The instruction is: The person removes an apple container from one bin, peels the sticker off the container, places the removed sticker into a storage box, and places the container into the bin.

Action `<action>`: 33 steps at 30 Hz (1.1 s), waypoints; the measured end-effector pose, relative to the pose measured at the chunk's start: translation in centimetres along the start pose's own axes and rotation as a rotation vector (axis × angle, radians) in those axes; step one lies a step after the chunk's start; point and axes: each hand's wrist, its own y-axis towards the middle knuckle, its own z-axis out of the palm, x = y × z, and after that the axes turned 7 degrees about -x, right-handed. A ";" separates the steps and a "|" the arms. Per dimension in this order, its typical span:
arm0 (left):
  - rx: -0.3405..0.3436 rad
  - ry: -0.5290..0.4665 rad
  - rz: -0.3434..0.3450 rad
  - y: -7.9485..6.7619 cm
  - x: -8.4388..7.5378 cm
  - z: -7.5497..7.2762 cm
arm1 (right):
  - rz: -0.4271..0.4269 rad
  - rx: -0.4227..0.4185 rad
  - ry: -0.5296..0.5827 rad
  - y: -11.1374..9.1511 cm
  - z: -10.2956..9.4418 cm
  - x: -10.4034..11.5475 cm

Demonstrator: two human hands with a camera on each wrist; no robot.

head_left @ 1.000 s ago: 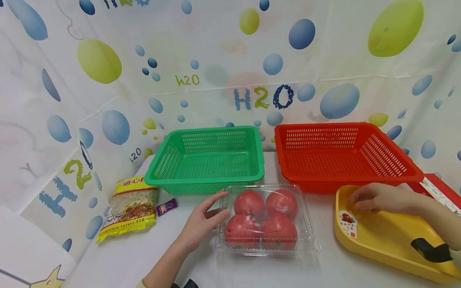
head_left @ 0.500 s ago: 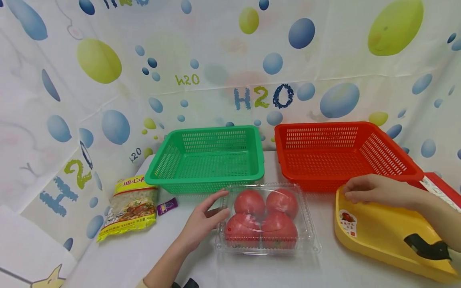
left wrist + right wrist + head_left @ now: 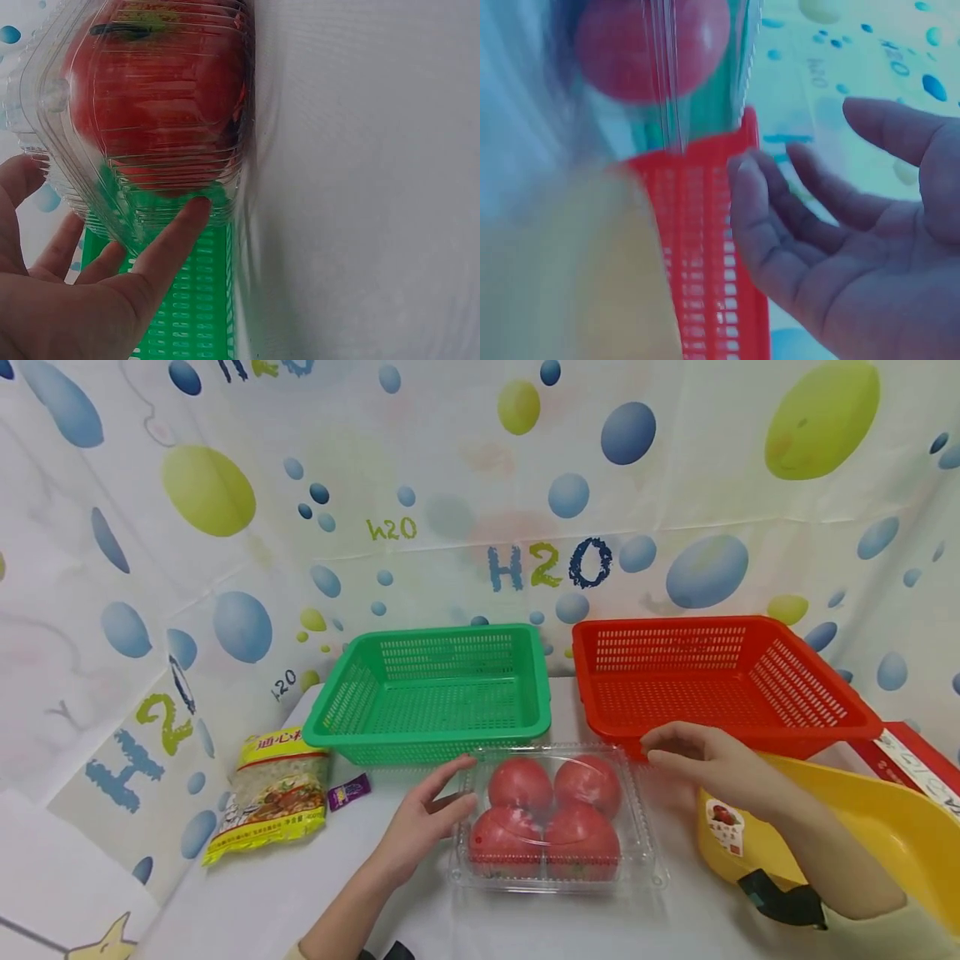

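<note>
A clear plastic clamshell box (image 3: 645, 827) with several red apples (image 3: 517, 785) inside sits on the white table in the head view. My left hand (image 3: 416, 827) is at its left side, fingers spread and relaxed. In the left wrist view, a fingertip of that hand (image 3: 82, 292) meets the ribbed wall of the box. My right hand (image 3: 708, 764) hovers between the box and the yellow tray (image 3: 877, 802), fingers loosely bent with nothing between them. The right wrist view shows that palm (image 3: 877, 262) bare, a short way off the box.
Behind the box stand a green basket (image 3: 442, 750) and a red basket (image 3: 750, 737). On the left lie a yellow-ended food bag (image 3: 273, 789) and a small purple packet (image 3: 348, 791). A red-and-white carton (image 3: 911, 764) sits at the far right, past the tray.
My right hand has moved left from over the yellow tray to near the box's right side. My left hand and the box have stayed in place.
</note>
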 end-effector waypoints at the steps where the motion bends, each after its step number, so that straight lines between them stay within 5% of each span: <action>1: -0.008 -0.002 -0.001 0.0 0.0 0.0 | 0.002 -0.011 -0.001 -0.1 0.3 0.1; 8: -0.042 -0.048 -0.021 -0.1 -0.1 0.1 | 0.132 -0.043 -0.023 -0.5 2.1 -0.1; 16: -0.020 -0.075 -0.078 0.0 0.0 0.0 | 0.237 0.052 -0.060 -0.5 2.9 -0.4; 24: 0.067 -0.066 -0.157 0.2 0.1 -0.3 | 0.282 0.117 0.011 -0.5 4.2 -0.4; 33: 0.263 -0.247 -0.223 0.4 0.5 -1.9 | 0.388 0.173 0.200 -0.5 4.8 -0.7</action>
